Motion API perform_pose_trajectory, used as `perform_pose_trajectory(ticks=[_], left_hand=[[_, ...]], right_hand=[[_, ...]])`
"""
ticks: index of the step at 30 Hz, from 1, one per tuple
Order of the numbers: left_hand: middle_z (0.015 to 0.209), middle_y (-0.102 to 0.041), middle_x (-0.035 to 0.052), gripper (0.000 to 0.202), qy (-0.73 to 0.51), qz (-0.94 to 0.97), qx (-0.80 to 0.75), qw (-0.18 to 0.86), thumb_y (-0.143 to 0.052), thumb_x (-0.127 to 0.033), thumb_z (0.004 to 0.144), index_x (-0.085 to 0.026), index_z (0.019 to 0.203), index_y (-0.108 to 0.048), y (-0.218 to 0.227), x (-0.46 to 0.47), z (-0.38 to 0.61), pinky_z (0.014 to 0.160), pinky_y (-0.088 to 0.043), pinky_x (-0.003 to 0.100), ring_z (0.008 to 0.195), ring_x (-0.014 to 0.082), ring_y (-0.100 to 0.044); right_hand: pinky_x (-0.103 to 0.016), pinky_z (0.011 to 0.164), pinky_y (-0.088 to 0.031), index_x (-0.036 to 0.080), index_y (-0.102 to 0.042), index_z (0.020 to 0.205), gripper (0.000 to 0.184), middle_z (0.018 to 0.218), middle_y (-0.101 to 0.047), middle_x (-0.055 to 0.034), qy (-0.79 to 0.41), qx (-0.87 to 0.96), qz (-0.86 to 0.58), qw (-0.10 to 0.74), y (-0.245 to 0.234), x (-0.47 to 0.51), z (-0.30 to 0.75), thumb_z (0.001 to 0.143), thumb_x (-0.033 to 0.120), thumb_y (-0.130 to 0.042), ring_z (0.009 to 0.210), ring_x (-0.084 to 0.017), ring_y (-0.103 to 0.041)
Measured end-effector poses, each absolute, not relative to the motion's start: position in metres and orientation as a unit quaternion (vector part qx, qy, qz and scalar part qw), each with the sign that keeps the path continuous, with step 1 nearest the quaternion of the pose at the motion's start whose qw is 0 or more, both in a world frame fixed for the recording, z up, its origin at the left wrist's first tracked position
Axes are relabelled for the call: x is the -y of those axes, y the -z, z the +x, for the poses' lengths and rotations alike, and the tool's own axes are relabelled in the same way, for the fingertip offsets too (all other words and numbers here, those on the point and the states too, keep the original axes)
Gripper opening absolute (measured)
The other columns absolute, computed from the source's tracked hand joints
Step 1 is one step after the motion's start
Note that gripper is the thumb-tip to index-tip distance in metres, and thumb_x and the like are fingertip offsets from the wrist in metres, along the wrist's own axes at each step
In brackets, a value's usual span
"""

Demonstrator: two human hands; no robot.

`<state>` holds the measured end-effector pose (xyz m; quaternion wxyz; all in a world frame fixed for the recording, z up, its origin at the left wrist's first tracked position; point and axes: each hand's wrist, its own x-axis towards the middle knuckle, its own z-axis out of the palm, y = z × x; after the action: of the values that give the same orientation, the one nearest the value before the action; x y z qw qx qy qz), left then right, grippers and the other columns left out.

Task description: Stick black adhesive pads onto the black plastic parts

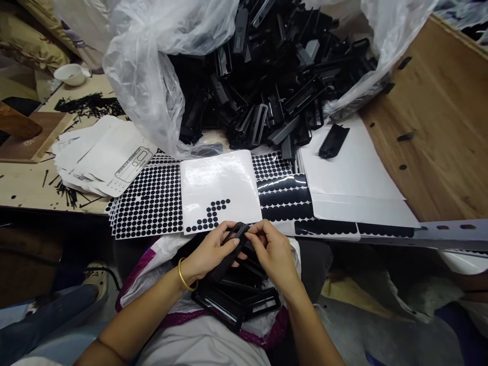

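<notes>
My left hand (pixel 215 249), with a yellow bangle at the wrist, is closed around a black plastic frame part (pixel 241 232) above my lap. The fingertips of my right hand (pixel 271 250) pinch together against the part's upper right edge; whether a small piece is between them I cannot make out. Below both hands, more black plastic parts (pixel 221 305) lie in a white and purple bag (pixel 267 333) on my lap. Just beyond my hands, a white backing sheet (pixel 217 175) carries a few rows of round black stickers (pixel 211 216) near its lower edge.
A clear plastic bag (pixel 148 76) spills a heap of black parts (pixel 274 96) at the back. Sheets full of black dots (pixel 152 203) lie left, white paper (pixel 351 173) right. Printed cards (pixel 110 152), a white bowl (pixel 70 74) and a wooden panel (pixel 430 112) stand around. Someone's leg (pixel 49 315) shows lower left.
</notes>
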<state>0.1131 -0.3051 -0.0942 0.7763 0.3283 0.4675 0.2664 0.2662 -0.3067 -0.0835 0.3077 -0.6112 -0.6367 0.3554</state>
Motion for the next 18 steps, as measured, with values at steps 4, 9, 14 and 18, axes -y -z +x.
perform_pose_trajectory(ticks=[4, 9, 14, 18], left_hand=[[0.104, -0.060, 0.0059, 0.034, -0.285, 0.335, -0.468, 0.767, -0.059, -0.036, 0.079, -0.021, 0.106, -0.045, 0.0968, 0.3077, 0.1152, 0.056, -0.054, 0.023, 0.073, 0.0145, -0.067], [0.106, -0.059, 0.0060, 0.034, -0.309, 0.341, -0.472, 0.752, -0.058, -0.036, 0.080, -0.021, 0.106, -0.044, 0.0969, 0.3112, 0.1176, 0.058, -0.054, 0.024, 0.074, 0.0140, -0.066], [0.110, -0.058, 0.0068, 0.030, -0.314, 0.365, -0.484, 0.731, -0.056, -0.035, 0.081, -0.021, 0.105, -0.043, 0.0949, 0.3116, 0.1184, 0.061, -0.054, 0.026, 0.076, 0.0146, -0.066], [0.113, -0.057, 0.0082, 0.030, -0.312, 0.383, -0.482, 0.724, -0.053, -0.035, 0.083, -0.022, 0.107, -0.042, 0.0985, 0.3103, 0.1183, 0.064, -0.054, 0.027, 0.080, 0.0157, -0.066]], right_hand=[[-0.024, 0.052, -0.035, 0.022, -0.048, 0.070, 0.012, 0.060, -0.053, 0.0026, -0.338, 0.650, -0.608, 0.306, 0.0866, 0.3070, 0.2652, 0.081, 0.022, -0.047, 0.053, -0.012, -0.047], [-0.025, 0.053, -0.037, 0.022, -0.047, 0.071, 0.010, 0.063, -0.055, 0.0017, -0.329, 0.660, -0.601, 0.308, 0.0860, 0.3054, 0.2639, 0.081, 0.021, -0.046, 0.056, -0.013, -0.048], [-0.025, 0.055, -0.037, 0.023, -0.044, 0.069, 0.013, 0.065, -0.054, 0.0011, -0.323, 0.670, -0.593, 0.309, 0.0850, 0.3038, 0.2603, 0.082, 0.019, -0.044, 0.058, -0.014, -0.049], [-0.026, 0.057, -0.038, 0.023, -0.044, 0.070, 0.012, 0.067, -0.054, 0.0000, -0.303, 0.670, -0.603, 0.308, 0.0869, 0.3017, 0.2614, 0.081, 0.018, -0.044, 0.060, -0.015, -0.050]])
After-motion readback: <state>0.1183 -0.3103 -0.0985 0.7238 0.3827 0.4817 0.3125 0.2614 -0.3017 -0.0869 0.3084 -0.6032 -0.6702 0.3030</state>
